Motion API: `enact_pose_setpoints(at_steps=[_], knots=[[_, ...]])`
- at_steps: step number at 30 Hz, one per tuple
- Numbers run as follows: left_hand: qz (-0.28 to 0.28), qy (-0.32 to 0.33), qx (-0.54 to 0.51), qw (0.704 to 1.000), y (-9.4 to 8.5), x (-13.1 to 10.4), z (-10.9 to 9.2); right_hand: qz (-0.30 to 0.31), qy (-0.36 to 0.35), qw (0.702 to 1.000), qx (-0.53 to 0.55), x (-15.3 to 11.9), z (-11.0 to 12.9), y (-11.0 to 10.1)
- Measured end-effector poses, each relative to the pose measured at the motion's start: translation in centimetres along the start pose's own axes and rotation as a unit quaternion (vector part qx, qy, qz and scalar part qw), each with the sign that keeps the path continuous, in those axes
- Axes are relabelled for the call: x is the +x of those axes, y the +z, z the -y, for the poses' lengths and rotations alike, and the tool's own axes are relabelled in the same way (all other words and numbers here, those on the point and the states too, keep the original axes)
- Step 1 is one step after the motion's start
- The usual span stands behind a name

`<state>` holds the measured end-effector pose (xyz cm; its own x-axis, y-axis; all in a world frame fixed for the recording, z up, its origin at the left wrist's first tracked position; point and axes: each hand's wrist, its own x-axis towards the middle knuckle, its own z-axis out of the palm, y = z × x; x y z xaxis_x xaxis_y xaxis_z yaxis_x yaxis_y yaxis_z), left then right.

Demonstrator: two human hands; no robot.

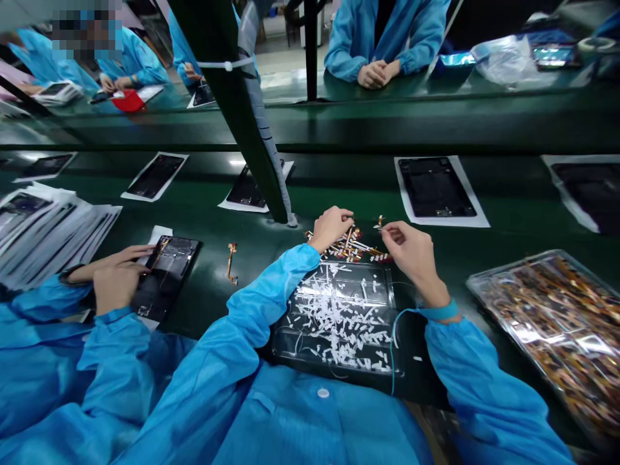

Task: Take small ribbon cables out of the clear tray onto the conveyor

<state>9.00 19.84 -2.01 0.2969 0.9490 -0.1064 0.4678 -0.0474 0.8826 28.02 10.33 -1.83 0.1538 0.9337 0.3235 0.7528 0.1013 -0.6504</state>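
Note:
My right hand [411, 255] pinches a small gold flex cable [380, 223] with white tabs between thumb and fingertips, just above the bench. Close by on its left, my left hand [331, 228] is closed, fingers bent together at the edge of a pile of flex cables [349, 247]; what its fingertips hold, if anything, is hidden. The pile lies at the far edge of a clear plastic tray [387, 369] strewn with small white strips [334, 316]. A blue wrist strap [438, 312] with a cord is on my right wrist.
A clear tray of flex cables [571, 323] stands at right. A single flex cable [232, 263] lies left of me. Beside it, a co-worker's hands [116, 278] touch a black panel [167, 278]. Dark panels on white sheets [438, 187] line the belt. A post [242, 110] rises ahead.

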Motion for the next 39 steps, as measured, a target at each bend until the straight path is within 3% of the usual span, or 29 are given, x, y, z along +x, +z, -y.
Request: enact_pose_setpoints(at_steps=[3,7,10,13,15,17,20,24,27,32,39], knots=[[0.032,0.028,0.004,0.999,0.2,-1.1,-1.4,0.006,0.014,0.999,0.038,-0.1,0.4,-1.2],[0.136,0.083,-0.118,0.98,1.7,-2.3,-3.2,0.054,0.025,0.991,0.119,-1.5,1.7,-2.1],[0.097,0.131,-0.155,0.974,1.9,-3.9,-3.9,0.055,0.049,0.985,0.157,-3.0,2.4,-2.9],[0.073,0.23,-0.062,0.969,1.3,-6.7,-4.0,0.046,0.086,0.972,0.214,-4.1,3.0,-3.7],[0.084,0.277,0.015,0.957,0.9,-8.8,-3.7,0.076,0.132,0.94,0.306,-4.6,3.6,-3.9],[0.101,0.283,0.06,0.952,0.6,-10.7,-3.2,0.097,0.164,0.907,0.376,-4.8,4.4,-3.8],[0.114,0.239,0.032,0.964,0.1,-12.8,-2.6,0.092,0.161,0.907,0.379,-5.4,5.9,-3.7],[0.047,0.137,-0.127,0.981,-1.1,-14.7,-2.3,0.098,0.127,0.932,0.326,-6.6,8.1,-3.9],[-0.036,0.148,-0.178,0.972,-1.7,-15.8,-2.5,0.087,0.11,0.949,0.282,-7.8,9.3,-3.8],[-0.187,0.205,-0.096,0.956,-1.6,-17.6,-2.6,0.04,0.077,0.964,0.251,-9.3,10.5,-2.7],[-0.207,0.254,-0.001,0.945,-1.2,-18.4,-2.2,0.048,0.044,0.967,0.248,-9.7,10.9,-2.1]])
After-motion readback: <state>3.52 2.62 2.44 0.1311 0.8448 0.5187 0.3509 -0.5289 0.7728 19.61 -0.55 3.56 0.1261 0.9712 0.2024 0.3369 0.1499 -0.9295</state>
